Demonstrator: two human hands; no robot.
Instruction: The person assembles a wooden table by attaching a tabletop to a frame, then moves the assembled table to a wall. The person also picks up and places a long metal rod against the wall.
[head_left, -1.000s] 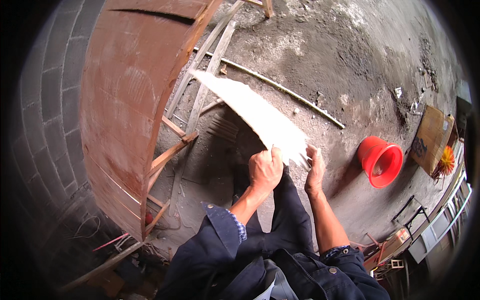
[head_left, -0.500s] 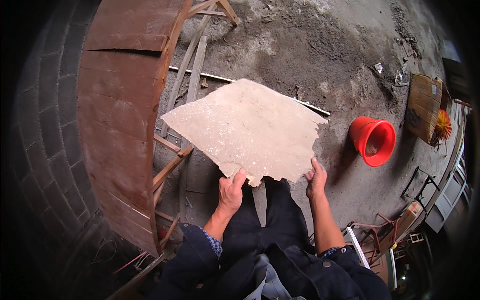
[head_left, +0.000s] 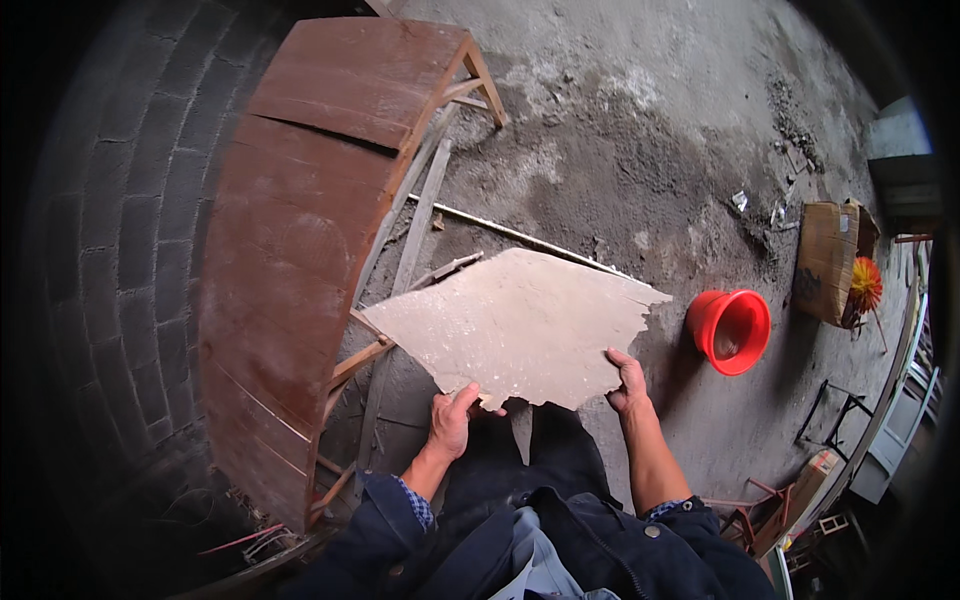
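Observation:
A thin, pale beige board (head_left: 520,325) with ragged, broken edges is held out in front of my legs. My left hand (head_left: 452,425) grips its near left edge, thumb on top and fingers underneath. At the near right edge my right hand (head_left: 628,382) pinches it the same way, thumb over the surface. White specks are scattered on the board's upper face. What kind of sheet it is I cannot tell for sure. Most of the fingers are hidden under the board.
On the left a long reddish-brown table (head_left: 290,250) on wooden legs stands beside a grey block wall (head_left: 150,240). To the right are a red bucket (head_left: 732,330) and a cardboard box (head_left: 825,260) with an orange flower-like object (head_left: 865,284). A thin pale strip (head_left: 520,235) lies on the dirt floor beyond the board.
The board and both hands sit lower in the picture. The view has shifted, so more of the table's far end and the block wall shows. Both hands keep their hold.

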